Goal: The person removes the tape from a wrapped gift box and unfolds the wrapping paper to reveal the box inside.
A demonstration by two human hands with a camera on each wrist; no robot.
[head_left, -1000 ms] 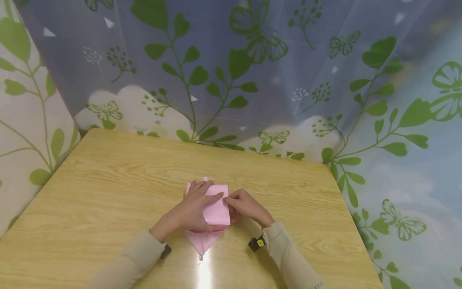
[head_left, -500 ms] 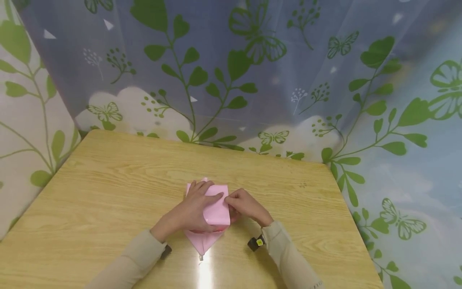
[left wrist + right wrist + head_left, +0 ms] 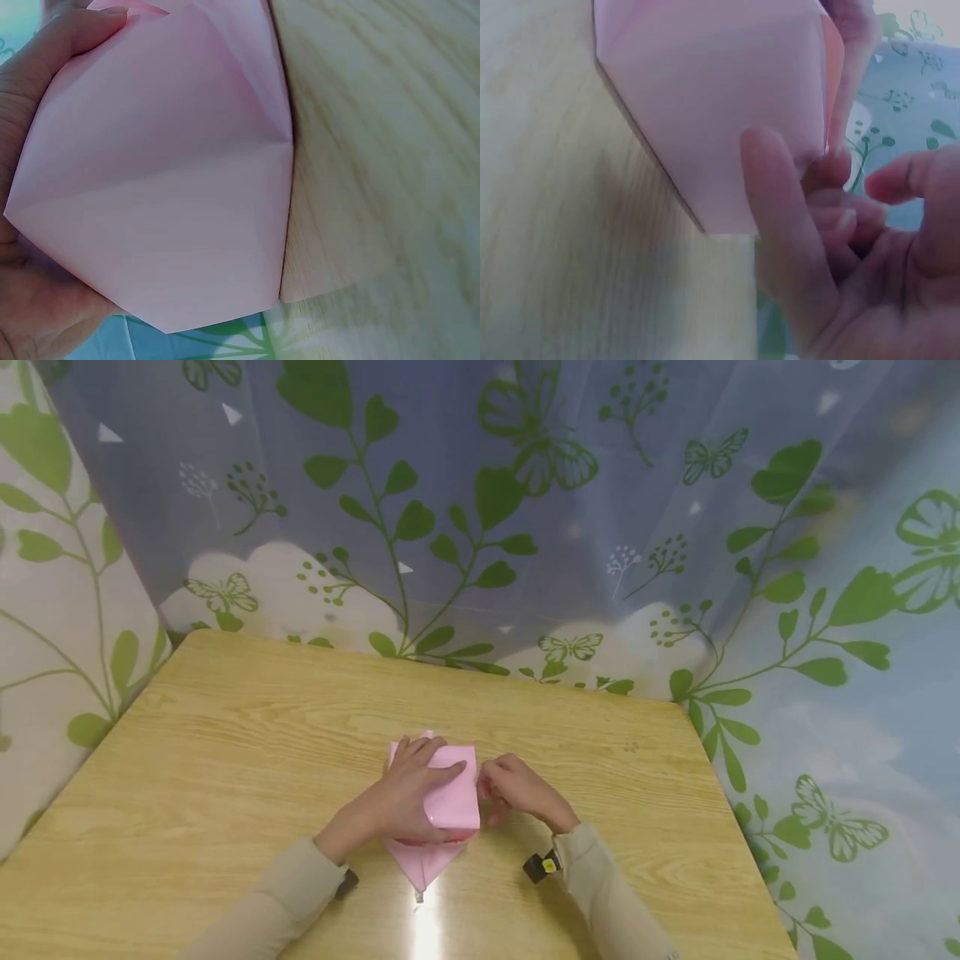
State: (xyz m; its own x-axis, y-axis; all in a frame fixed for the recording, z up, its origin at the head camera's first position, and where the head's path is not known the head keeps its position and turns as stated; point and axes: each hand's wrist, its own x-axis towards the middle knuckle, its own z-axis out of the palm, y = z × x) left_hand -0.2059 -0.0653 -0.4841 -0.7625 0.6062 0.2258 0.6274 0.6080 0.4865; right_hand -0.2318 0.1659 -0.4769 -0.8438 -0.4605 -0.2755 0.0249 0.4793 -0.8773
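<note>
A boxy package [image 3: 453, 797] in pink paper stands on the wooden table. A strip of red shows at its near edge. Toward the person, a pointed paper flap [image 3: 422, 862] lies out, with a small greyish piece [image 3: 418, 897] at its tip. Fingers and thumb of the left hand [image 3: 408, 789] grip the package across its top. Just off its right side is the right hand [image 3: 521, 787], fingers loosely bent and nothing held. In the right wrist view one finger [image 3: 772, 180] overlaps the pink side wall [image 3: 720, 112]; the left wrist view shows folded paper [image 3: 165, 165].
The wooden table [image 3: 262, 735] spreads around both hands. Behind it and at both sides hang curtains [image 3: 450, 510] printed with leaves and butterflies. Small dark wrist cameras sit at the sleeves, the right one [image 3: 542, 866] casting a shadow on the table.
The right hand has drawn slightly to the right, from the package's right edge to a small gap beside it, its fingers loosening. The left hand and package stay in place.
</note>
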